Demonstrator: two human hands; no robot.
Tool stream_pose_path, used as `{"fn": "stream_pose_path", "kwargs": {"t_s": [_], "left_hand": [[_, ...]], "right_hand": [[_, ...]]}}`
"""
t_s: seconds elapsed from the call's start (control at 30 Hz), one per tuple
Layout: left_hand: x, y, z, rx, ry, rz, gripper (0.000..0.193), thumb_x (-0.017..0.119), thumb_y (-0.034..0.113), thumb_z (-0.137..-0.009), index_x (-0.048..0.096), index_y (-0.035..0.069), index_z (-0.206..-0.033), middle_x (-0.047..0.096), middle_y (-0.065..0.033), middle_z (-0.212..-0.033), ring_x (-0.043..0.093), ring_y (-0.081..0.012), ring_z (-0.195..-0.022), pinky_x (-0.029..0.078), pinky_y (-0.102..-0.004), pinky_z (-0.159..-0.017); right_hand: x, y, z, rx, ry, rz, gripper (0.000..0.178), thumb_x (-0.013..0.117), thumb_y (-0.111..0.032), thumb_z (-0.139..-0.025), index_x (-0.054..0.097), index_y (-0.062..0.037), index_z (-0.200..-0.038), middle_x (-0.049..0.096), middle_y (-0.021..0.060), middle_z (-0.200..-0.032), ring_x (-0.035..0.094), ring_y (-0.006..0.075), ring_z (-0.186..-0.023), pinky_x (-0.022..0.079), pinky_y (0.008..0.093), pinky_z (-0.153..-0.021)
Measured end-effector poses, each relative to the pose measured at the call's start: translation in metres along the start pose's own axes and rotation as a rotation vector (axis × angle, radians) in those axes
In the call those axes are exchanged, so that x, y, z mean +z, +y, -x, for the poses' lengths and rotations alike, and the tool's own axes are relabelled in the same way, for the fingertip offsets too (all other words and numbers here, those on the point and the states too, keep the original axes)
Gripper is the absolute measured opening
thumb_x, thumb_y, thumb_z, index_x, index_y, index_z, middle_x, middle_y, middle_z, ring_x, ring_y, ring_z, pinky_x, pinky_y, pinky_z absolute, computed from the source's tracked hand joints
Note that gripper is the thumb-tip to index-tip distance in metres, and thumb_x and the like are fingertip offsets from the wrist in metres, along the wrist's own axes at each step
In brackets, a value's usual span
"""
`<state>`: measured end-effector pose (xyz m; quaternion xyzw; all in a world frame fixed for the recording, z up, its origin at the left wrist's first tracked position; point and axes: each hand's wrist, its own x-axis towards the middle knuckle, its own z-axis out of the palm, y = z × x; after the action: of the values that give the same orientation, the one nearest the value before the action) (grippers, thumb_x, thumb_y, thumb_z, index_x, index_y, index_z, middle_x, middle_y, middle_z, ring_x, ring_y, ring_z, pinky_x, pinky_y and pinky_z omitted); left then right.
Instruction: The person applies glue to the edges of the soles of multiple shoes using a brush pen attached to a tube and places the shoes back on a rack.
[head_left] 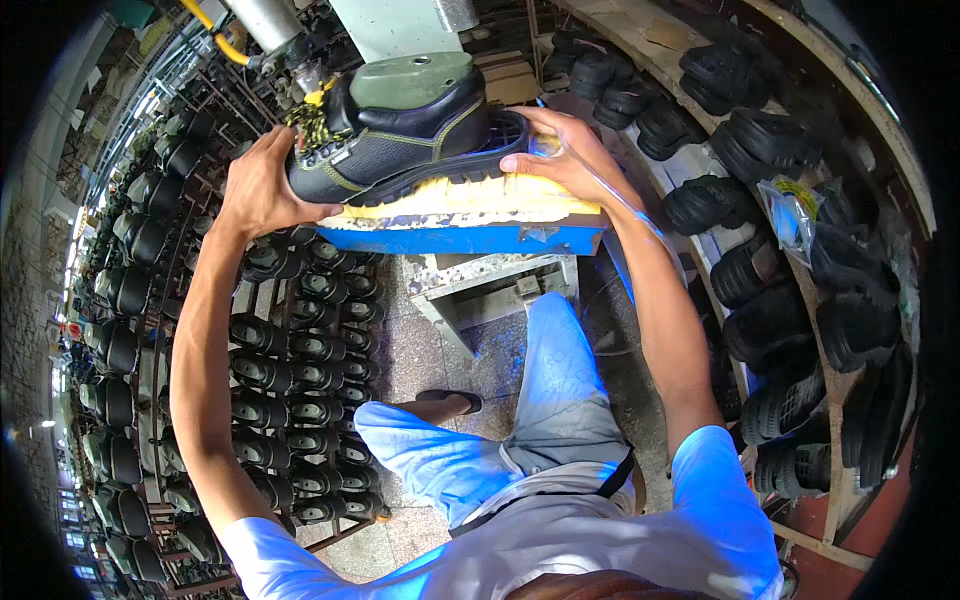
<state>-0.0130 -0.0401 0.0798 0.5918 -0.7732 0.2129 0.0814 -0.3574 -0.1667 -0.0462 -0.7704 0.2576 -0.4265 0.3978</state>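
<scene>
A black shoe upper [410, 140] with yellow stitching and yellow-black laces sits on a green last [410, 82]. Its toe points left. Beneath it is a black rubber sole [440, 172], with a gap between the two toward the heel. My left hand [268, 188] is closed around the toe end, thumb along the lower edge. At the heel end, my right hand [572, 158] grips the sole, its thumb pressed on the sole's side. Both rest over a worn yellow pad [460, 203] on a blue block [450, 240].
A metal press cylinder [268, 25] with a yellow hose [215, 32] stands just behind the toe. Racks of lasted shoe uppers [262, 368] fill the left side. On the right, wooden shelves [690, 165] hold black soles [735, 205] and a clear plastic bag [790, 220].
</scene>
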Motion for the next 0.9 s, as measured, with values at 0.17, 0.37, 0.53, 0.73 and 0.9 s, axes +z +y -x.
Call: {"fn": "stream_pose_path", "kwargs": {"t_s": [0.17,0.37,0.53,0.73,0.9], "left_hand": [[0.022,0.007,-0.03,-0.043,-0.182,0.104,0.115,0.084,0.067,-0.052,0.054,-0.009,-0.133,0.067,-0.0251,-0.119,0.067,-0.0396,-0.108,0.051,-0.0452,-0.1],[0.023,0.012,-0.024,-0.135,-0.216,0.18,0.128,0.089,0.066,-0.046,0.048,-0.013,-0.138,0.062,-0.0302,-0.127,0.062,-0.042,-0.119,0.046,-0.0438,-0.107],[0.029,-0.022,0.0,-0.071,-0.268,0.73,0.097,0.089,0.031,-0.072,0.04,-0.004,-0.148,0.066,-0.016,-0.114,0.068,-0.0232,-0.095,0.056,-0.0367,-0.088],[0.041,-0.03,0.033,-0.241,-0.141,1.196,0.081,0.079,0.012,-0.084,0.038,0.0,-0.153,0.067,-0.0056,-0.104,0.063,-0.0135,-0.082,0.055,-0.0309,-0.077],[0.047,-0.035,0.027,-0.189,-0.139,1.101,0.072,0.076,0.005,-0.086,0.043,0.0,-0.15,0.067,-0.0085,-0.124,0.062,-0.0186,-0.115,0.049,-0.0347,-0.104]], "right_hand": [[-0.012,0.015,-0.02,-0.02,-0.117,0.009,0.079,0.088,-0.028,-0.077,0.054,0.0032,-0.14,0.062,0.018,-0.136,0.057,0.0263,-0.127,0.041,0.0375,-0.111],[-0.013,0.023,-0.032,0.045,-0.167,-0.005,0.077,0.087,-0.023,-0.078,0.052,0.0038,-0.141,0.062,0.0163,-0.136,0.057,0.0231,-0.126,0.043,0.0354,-0.11],[-0.021,0.018,-0.033,0.098,-0.158,-0.047,0.077,0.086,-0.023,-0.079,0.05,0.0034,-0.142,0.061,0.0183,-0.137,0.057,0.024,-0.126,0.043,0.0359,-0.109],[-0.018,0.018,-0.042,0.118,-0.217,-0.039,0.079,0.087,-0.023,-0.078,0.048,0.0033,-0.143,0.059,0.0192,-0.138,0.056,0.025,-0.127,0.043,0.0364,-0.11],[-0.018,0.032,-0.041,0.064,-0.155,0.042,0.085,0.091,-0.031,-0.073,0.051,0.0027,-0.141,0.062,0.0218,-0.134,0.059,0.0263,-0.124,0.044,0.0378,-0.108]]}}
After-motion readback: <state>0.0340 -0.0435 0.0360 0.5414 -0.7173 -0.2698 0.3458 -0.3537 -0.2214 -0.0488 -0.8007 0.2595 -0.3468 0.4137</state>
